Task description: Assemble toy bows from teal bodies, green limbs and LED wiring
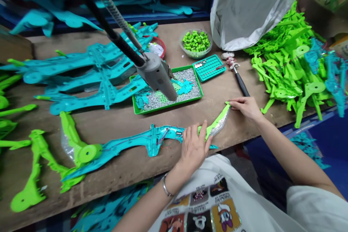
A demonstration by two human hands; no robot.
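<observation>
A long turquoise plastic shell point(122, 144) with thin dark wires lies along the table's front. My left hand point(193, 145) covers its right end, fingers draped over it and the thumb beside a lime-green plastic part point(213, 126). That part slants up to the right from under the hand, with a clear plastic film or bag along its lower side. My right hand point(246, 108) is closed at the part's far tip, pinching it between thumb and fingers. The joint beneath my left palm is hidden. At the shell's left end sits another green part point(88, 153) with a round disc.
A grey-bodied hanging tool point(159, 76) hangs over a green tray point(168, 107) of small screws. Behind are a teal tray point(209, 68), a bowl of green caps point(196, 43) and a black-handled hammer point(240, 83). Green parts point(288, 65) heap at right; turquoise shells point(89, 76) lie left.
</observation>
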